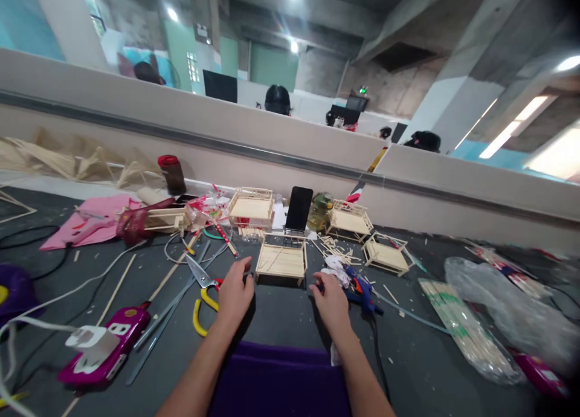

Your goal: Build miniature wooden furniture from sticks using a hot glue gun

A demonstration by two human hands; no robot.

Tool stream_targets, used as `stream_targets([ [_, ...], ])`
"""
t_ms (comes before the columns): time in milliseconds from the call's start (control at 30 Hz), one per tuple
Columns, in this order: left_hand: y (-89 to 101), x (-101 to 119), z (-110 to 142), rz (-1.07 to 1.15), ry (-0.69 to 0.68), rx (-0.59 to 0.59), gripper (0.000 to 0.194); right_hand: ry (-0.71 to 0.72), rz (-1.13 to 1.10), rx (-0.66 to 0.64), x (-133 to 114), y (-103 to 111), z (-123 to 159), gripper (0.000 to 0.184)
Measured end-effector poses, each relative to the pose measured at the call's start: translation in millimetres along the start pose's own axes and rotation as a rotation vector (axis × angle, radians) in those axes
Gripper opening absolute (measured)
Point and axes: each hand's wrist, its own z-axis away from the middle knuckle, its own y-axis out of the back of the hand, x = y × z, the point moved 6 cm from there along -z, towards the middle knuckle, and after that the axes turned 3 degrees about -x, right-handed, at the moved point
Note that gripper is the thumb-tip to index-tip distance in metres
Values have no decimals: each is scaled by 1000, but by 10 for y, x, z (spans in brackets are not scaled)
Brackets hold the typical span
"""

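A small bed-like model of thin wooden sticks (281, 261) stands on the dark grey table, straight in front of me. My left hand (236, 289) is just to its near left, fingers apart and holding nothing. On the other side, my right hand (330, 299) hovers low with loosely bent, parted fingers and nothing in it. Scissors with yellow and red handles (205, 308) lie beside my left hand, partly behind it. A blue glue gun (361, 289) rests right of my right hand, near crumpled white paper (336, 268).
Similar stick models (251, 208) stand farther back, near a propped black phone (299, 210). Loose stick pieces (338, 249) are scattered behind my right hand. A magenta power strip (109, 347) with cables lies left; bagged sticks (469, 329) lie right. A low partition (272, 157) borders the table.
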Motion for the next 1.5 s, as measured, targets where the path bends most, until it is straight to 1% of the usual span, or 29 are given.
stream_targets([
  [67, 28, 21, -6, -38, -12, 20, 37, 17, -26, 36, 33, -20, 16, 20],
  [200, 118, 25, -8, -107, -30, 99, 31, 39, -145, 160, 24, -31, 48, 18],
  [333, 229, 55, 12, -116, -44, 178, 30, 9, -255, 167, -56, -67, 110, 28],
  [433, 308, 117, 42, -83, -55, 230, 28, 1, -298, 197, -104, -30, 162, 35],
  [533, 342, 168, 82, -75, -44, 250, 29, 74, -350, 218, -169, 13, 197, 38],
  [633, 341, 147, 125, -127, 37, 265, 31, 170, -374, 217, -268, 22, 235, 36],
  [700, 338, 133, 147, -154, 56, 288, 29, 266, -370, 198, -376, 5, 272, 34],
  [767, 330, 139, 159, -174, 31, 304, 27, 381, -346, 160, -507, -28, 318, 33],
  [867, 303, 164, 166, -243, -15, 297, 28, 526, -300, 84, -682, -96, 389, 32],
  [967, 272, 196, 175, -312, -61, 286, 28, 616, -264, -14, -800, -165, 439, 26],
  [1033, 252, 204, 177, -342, -74, 283, 27, 631, -226, -70, -840, -203, 452, 21],
  [1133, 227, 202, 167, -362, -87, 294, 27, 614, -167, -122, -857, -240, 450, 16],
  [1233, 218, 190, 145, -376, -78, 329, 28, 594, -134, -160, -857, -265, 453, 16],
  [1367, 234, 173, 129, -387, -21, 393, 31, 588, -140, -208, -868, -280, 472, 17],
  [1500, 235, 177, 118, -404, -2, 397, 32, 581, -186, -260, -870, -298, 470, 18],
])
